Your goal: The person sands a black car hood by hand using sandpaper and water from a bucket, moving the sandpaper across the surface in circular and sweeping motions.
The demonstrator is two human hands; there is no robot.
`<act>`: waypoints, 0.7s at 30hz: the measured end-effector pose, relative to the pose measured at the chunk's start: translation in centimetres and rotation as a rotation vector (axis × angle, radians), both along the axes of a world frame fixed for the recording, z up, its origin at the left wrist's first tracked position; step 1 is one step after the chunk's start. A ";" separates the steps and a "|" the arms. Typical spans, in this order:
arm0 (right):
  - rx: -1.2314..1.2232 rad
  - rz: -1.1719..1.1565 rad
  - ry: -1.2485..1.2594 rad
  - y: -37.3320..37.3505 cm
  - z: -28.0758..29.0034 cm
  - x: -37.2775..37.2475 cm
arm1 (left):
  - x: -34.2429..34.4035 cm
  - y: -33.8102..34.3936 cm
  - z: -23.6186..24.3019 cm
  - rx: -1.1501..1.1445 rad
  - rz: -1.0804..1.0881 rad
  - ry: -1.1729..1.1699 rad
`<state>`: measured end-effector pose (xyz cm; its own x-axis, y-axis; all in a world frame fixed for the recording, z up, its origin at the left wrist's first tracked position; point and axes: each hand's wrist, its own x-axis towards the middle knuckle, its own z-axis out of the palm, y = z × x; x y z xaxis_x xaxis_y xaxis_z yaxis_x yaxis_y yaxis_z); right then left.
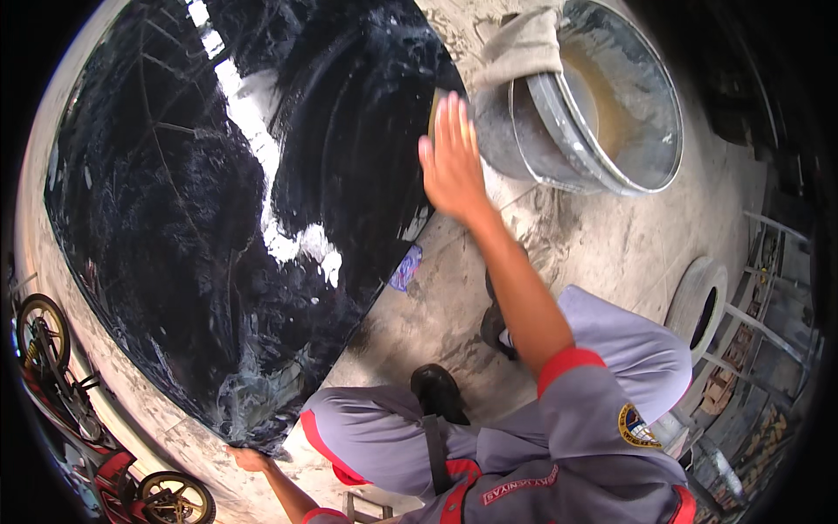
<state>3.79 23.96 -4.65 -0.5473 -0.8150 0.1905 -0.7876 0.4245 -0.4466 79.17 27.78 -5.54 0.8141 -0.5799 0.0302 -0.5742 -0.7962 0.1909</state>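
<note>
A large glossy black sheet (349,148) with a rounded outline lies before me, smeared and wet-looking, with a bright white streak across it. My right hand (454,170) is at its right edge, palm down and fingers stretched out. Beside those fingers a narrow yellowish edge (434,106) shows; what it belongs to is mostly hidden. At the sheet's near corner my left hand (250,459) grips the rim, its fingertips tucked out of sight. Greyish, cloudy smears cover the surface close to that corner.
Right of the sheet stands a grey tub (502,131) with brownish residue inside and a beige cloth (524,48) over its rim. A tyre (698,301) and a metal rack (742,349) are farther right. A motorcycle (105,463) stands at lower left. A purple scrap (406,268) lies on the floor.
</note>
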 end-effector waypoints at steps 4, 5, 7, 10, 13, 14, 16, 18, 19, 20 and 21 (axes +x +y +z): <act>0.000 0.117 -0.084 3.2 -0.1 3.4 | -0.3 0.4 1.0 -0.144 -0.044 -0.058; -0.028 0.127 -0.055 1.5 -0.3 1.8 | 0.4 0.4 1.3 -0.082 0.035 -0.044; -0.050 0.117 0.020 -3.2 0.4 -3.5 | -1.8 0.3 0.4 -0.155 0.023 -0.002; 0.006 0.062 0.009 -11.7 -0.8 -13.9 | -4.8 -0.4 -0.2 -0.177 0.005 0.066; -0.051 0.090 0.001 -8.8 -1.4 -8.1 | -1.9 0.0 2.0 -0.275 0.104 0.047; -0.038 0.115 0.000 -6.5 -1.1 -5.3 | -1.4 0.1 2.0 -0.292 0.134 0.033; 0.039 0.143 -0.090 -2.2 -0.8 -2.8 | -2.0 -0.1 1.4 -0.304 0.162 0.029; -0.004 0.121 -0.017 -4.0 -0.8 -5.1 | -1.6 -0.4 1.1 -0.317 0.182 0.040; -0.016 0.124 0.002 -6.2 -0.7 -7.5 | -2.2 -0.6 0.4 -0.339 0.167 0.053; -0.038 0.127 0.028 -9.5 -0.4 -10.6 | -2.4 -0.6 -0.1 -0.321 0.137 0.058; -0.039 0.104 -0.038 -13.0 -0.5 -13.6 | -2.0 -0.3 -0.3 -0.309 0.104 0.058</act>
